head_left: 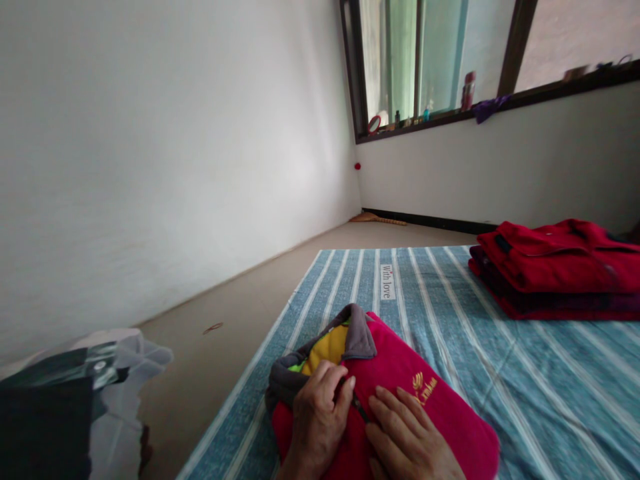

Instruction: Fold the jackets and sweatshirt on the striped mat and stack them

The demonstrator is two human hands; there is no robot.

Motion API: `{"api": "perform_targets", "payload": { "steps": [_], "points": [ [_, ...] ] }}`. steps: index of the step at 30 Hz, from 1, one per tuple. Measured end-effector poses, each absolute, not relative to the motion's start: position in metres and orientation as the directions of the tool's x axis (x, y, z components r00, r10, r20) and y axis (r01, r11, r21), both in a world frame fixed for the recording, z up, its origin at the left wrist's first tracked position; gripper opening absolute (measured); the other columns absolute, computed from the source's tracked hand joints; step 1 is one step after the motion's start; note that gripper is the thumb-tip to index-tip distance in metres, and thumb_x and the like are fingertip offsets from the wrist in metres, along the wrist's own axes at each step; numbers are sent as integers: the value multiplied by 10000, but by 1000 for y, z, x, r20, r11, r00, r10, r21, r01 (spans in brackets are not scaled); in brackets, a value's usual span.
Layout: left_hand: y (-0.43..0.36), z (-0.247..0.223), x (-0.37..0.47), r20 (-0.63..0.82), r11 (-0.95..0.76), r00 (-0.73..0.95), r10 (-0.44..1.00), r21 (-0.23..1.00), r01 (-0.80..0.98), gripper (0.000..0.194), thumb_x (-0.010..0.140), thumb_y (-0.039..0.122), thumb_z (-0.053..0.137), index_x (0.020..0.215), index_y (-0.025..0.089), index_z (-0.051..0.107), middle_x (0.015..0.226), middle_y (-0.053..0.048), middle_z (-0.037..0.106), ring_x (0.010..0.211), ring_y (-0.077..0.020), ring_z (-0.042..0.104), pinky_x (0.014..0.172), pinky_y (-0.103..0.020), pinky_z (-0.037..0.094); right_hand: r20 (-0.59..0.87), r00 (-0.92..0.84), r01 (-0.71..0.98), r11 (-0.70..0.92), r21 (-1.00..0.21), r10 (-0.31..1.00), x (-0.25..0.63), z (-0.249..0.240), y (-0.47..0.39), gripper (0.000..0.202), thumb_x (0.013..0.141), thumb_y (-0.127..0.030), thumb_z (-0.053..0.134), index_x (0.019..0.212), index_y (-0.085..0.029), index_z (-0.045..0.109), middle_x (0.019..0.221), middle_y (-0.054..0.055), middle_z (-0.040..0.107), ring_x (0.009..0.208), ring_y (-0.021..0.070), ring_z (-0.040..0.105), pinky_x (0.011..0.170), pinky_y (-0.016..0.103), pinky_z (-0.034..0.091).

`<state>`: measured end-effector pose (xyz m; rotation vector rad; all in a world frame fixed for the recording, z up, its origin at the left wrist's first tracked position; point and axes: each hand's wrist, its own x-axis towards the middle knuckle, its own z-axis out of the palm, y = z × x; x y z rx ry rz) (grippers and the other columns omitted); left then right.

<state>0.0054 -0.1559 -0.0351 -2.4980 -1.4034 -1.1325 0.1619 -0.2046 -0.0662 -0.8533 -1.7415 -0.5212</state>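
A folded pinkish-red jacket [440,393] with a grey collar, yellow lining and a gold embroidered logo lies on the striped blue sheet in front of me. My left hand [320,413] is at the collar opening, its fingers curled and thumb bent in, closed on the jacket by the top of the zipper [360,408]. Flat on the jacket front, just right of the zipper and below the logo, rests my right hand [413,433], its fingers stretched out. The jacket's lower part is partly hidden by both hands.
A stack of folded red and dark clothes [565,267] sits at the right on the striped sheet [450,287]. A white plastic bag [120,400] with dark contents is at lower left. A broom [377,219] lies by the far wall. Bottles [468,92] stand on the windowsill.
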Motion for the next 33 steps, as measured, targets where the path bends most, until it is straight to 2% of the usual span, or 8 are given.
{"api": "perform_targets", "payload": {
  "steps": [7,17,29,33],
  "points": [
    [-156,-35,5,624,-582,318,714,277,764,167,902,229,480,820,194,621,736,-30,635,666,-139,629,629,-223,511,932,-189,760,647,-61,309,163,-71,-205,136,845,-201,476,852,-207,612,939,47,706,1000,183,632,999,333,423],
    [-156,-35,5,626,-580,309,716,289,761,169,904,229,477,821,196,621,735,-25,633,667,-135,628,634,-220,511,945,-139,751,654,-94,295,161,-61,-206,270,921,-209,415,780,-199,645,897,25,723,994,162,643,1066,285,350],
    [-157,-34,5,613,-578,315,725,291,762,151,901,216,489,830,188,619,743,-24,628,677,-141,624,641,-231,508,942,-162,752,655,-74,292,162,-68,-205,203,898,-201,444,823,-201,632,923,40,716,1050,169,623,1048,319,396],
    [-156,-35,5,618,-581,315,720,289,761,151,901,219,489,831,187,619,747,-24,630,676,-141,624,637,-229,507,943,-163,750,658,-73,291,163,-68,-205,241,928,-214,425,815,-199,637,924,34,715,1059,164,616,1071,306,360]
  ]
}}
